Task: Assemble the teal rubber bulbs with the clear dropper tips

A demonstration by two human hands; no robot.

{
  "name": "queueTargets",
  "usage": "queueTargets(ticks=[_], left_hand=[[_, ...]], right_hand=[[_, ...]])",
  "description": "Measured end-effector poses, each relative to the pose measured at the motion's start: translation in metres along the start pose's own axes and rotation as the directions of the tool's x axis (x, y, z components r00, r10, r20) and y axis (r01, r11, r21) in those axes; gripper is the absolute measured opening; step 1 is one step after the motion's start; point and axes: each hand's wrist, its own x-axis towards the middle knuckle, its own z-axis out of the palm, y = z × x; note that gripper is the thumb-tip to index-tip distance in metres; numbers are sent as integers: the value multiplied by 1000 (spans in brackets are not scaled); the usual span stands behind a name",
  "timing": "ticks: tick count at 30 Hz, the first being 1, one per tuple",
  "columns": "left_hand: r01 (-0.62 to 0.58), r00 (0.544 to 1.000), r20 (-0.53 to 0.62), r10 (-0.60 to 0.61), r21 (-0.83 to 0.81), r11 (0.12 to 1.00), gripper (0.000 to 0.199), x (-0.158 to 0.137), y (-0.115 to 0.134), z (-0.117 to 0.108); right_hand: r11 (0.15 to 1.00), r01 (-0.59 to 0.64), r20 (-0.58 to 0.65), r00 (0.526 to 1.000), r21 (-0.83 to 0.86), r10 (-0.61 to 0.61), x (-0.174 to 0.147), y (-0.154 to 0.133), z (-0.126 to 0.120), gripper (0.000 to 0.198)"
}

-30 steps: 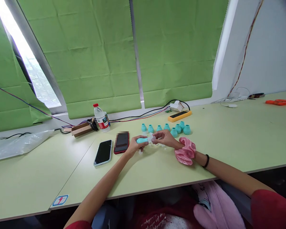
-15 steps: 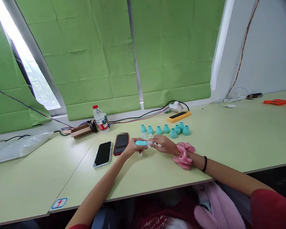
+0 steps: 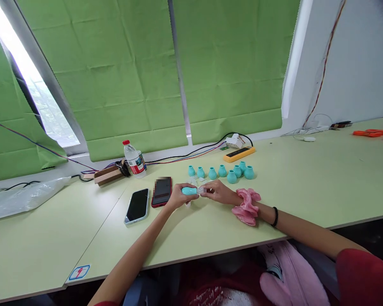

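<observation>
My left hand point(image 3: 176, 196) is closed around a teal rubber bulb point(image 3: 188, 191), which lies sideways and points right. From its narrow end sticks out a clear plastic tip point(image 3: 200, 191). The fingers of my right hand point(image 3: 219, 192) pinch this tip, so both hands meet over the table. Some small clear plastic pieces point(image 3: 193, 181) lie just behind the hands, partly hidden by them. Farther back stand several more teal rubber bulbs point(image 3: 212, 173), upright with their open necks facing up.
Left of my hands lie a red-edged phone point(image 3: 161, 192) and a pale-cased phone point(image 3: 137, 206). A water bottle point(image 3: 135, 160), an open cardboard box point(image 3: 109, 175) and a yellow power strip point(image 3: 239, 154) sit along the wall with cables. Orange scissors point(image 3: 370, 133) lie far right.
My right hand's fingers have closed in around the clear tip on the bulb. My left hand keeps its hold almost in the same place.
</observation>
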Motion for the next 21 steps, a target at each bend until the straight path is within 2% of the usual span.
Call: queueTargets(ticks=[2, 5, 10, 15, 18, 21], left_hand=[[-35, 999, -28, 37, 96, 995, 38, -1, 1, 1], [-143, 986, -59, 159, 220, 965, 32, -3, 3, 4], [-280, 941, -71, 330, 383, 880, 29, -6, 8, 7], [-416, 886, 39, 463, 508, 754, 27, -8, 10, 8], [-461, 864, 97, 493, 544, 701, 26, -9, 10, 10], [-484, 848, 131, 513, 584, 651, 26, -9, 9, 12]], right_hand=[[966, -134, 82, 990, 220, 119, 1, -3, -3, 31], [835, -311, 216, 948, 454, 236, 2, -7, -10, 35], [676, -482, 369, 873, 558, 319, 4, -9, -20, 36], [558, -590, 504, 802, 584, 321, 4, -6, -21, 31], [559, -627, 546, 769, 543, 332, 5, -4, -23, 28], [636, -588, 492, 797, 499, 351, 5, -2, -24, 27]])
